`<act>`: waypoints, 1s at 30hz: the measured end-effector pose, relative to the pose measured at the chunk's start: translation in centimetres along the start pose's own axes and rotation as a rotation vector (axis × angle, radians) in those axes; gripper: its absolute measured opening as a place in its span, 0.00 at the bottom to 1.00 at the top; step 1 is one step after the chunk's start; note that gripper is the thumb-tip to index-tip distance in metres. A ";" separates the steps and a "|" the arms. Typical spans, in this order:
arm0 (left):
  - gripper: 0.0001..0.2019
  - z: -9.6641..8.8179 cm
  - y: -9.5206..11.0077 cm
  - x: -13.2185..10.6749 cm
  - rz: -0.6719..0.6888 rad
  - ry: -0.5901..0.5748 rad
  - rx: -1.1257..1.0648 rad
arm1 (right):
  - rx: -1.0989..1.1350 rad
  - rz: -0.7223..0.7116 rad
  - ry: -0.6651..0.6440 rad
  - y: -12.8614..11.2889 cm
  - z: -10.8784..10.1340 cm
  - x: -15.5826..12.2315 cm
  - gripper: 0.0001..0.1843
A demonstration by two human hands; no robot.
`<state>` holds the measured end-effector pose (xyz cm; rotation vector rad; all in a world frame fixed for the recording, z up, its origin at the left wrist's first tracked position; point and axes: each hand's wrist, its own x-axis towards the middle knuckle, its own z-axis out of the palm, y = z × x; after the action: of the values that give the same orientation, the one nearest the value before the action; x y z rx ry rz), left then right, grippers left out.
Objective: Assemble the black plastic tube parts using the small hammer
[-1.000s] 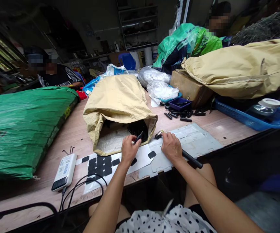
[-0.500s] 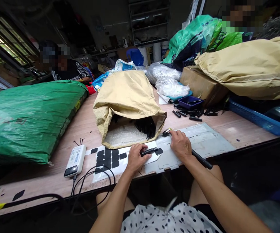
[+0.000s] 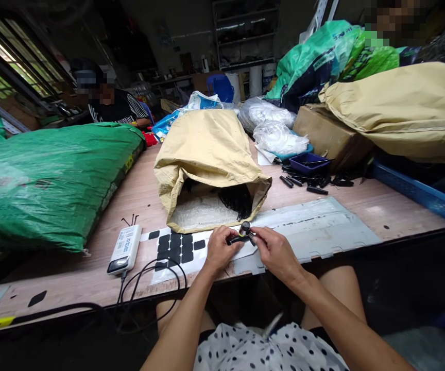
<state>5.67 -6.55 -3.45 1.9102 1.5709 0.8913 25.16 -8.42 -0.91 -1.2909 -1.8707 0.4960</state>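
My left hand (image 3: 222, 248) is closed on a slim black piece (image 3: 239, 239), which lies low over the white sheet. My right hand (image 3: 278, 252) grips a small hammer; its dark round hammer head (image 3: 244, 228) is at the black piece, and I cannot tell whether they touch. The hammer's handle is mostly hidden by my right hand and forearm. Under my hands are the white sheet with black stickers (image 3: 175, 248) and a grey board (image 3: 315, 226). Just beyond them a beige sack (image 3: 207, 147) lies with its mouth toward me, dark pieces (image 3: 238, 200) inside.
A white power bank (image 3: 125, 248) with black cables stands left, beside a large green sack (image 3: 52, 180). Several loose black pieces (image 3: 317, 190), a purple tray (image 3: 309, 162), a cardboard box (image 3: 328, 134) and a blue basket (image 3: 419, 191) are to the right. Another person (image 3: 116, 108) sits behind.
My right hand has moved left with the hammer, bringing its head from over the grey board to the black piece. My left hand keeps its hold. The view has shifted slightly.
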 end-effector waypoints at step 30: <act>0.13 0.0 0.3 -0.1 -0.028 0.026 -0.024 | -0.420 0.147 0.260 4.2 -2.9 0.4 0.16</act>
<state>5.86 -6.71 -3.31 1.8624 1.5907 0.9230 29.83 -6.69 -1.89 -1.6869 -1.7202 -0.0023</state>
